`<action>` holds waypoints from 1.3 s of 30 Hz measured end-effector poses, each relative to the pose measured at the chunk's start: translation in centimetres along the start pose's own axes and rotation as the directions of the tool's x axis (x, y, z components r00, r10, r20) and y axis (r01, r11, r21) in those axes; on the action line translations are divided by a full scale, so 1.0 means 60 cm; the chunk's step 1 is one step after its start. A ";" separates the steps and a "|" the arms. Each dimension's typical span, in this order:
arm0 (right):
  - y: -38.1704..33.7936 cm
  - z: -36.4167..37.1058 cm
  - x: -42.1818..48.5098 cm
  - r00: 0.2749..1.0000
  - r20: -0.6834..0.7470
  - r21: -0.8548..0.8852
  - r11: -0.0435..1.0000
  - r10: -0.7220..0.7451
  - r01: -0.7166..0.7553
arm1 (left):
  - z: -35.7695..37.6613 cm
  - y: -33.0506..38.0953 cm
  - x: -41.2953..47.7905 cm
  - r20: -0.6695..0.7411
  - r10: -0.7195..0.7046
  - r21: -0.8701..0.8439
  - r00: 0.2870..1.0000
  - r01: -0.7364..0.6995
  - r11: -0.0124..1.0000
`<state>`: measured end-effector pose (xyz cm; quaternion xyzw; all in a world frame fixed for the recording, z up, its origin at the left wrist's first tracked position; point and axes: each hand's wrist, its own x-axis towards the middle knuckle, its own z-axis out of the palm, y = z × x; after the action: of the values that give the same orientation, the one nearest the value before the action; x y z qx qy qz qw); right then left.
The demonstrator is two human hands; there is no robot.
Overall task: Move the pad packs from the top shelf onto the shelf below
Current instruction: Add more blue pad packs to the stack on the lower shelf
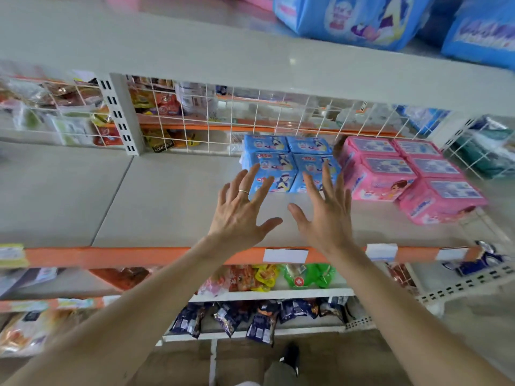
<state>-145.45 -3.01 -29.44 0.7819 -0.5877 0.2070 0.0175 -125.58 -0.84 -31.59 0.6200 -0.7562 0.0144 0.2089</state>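
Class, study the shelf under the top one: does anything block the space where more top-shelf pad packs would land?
Nothing visible does. The lower shelf is bare left of the blue packs and pink packs; only the open left hand and right hand are over its front.

Top shelf (167, 51): plain grey deck, large blue packs (356, 18) sitting at its right end. Shelf below (167, 196): grey deck, orange front edge (111, 256) with white labels (285, 255), wire mesh back (250, 115). On it, small blue pad packs (278, 160) in a two-by-three block against the mesh. Pink pad packs (390, 168) just right of them, same two-by-three layout. Left half of the deck is bare. Lower shelves: colourful snack bags (267, 277), then dark blue bags (262, 316) underneath.
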 end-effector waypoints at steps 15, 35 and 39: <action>-0.068 -0.099 -0.079 0.984 -0.135 0.062 0.990 -0.115 0.125 | -0.091 0.035 -0.073 -0.147 0.101 -0.035 0.984 -0.107 0.994; -0.048 -0.349 -0.049 0.803 -0.518 0.277 0.831 -0.293 0.482 | -0.290 0.212 -0.031 -0.642 0.097 -0.094 0.760 -0.204 0.975; -0.055 -0.380 -0.009 0.793 -0.545 0.260 0.845 -0.272 0.468 | -0.344 0.208 -0.003 -0.680 0.062 -0.061 0.730 -0.140 0.988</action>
<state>-149.46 4.69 -8.09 0.7931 -0.3438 0.4999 0.0537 -131.18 7.98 -9.87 0.5182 -0.6607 0.2092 0.5011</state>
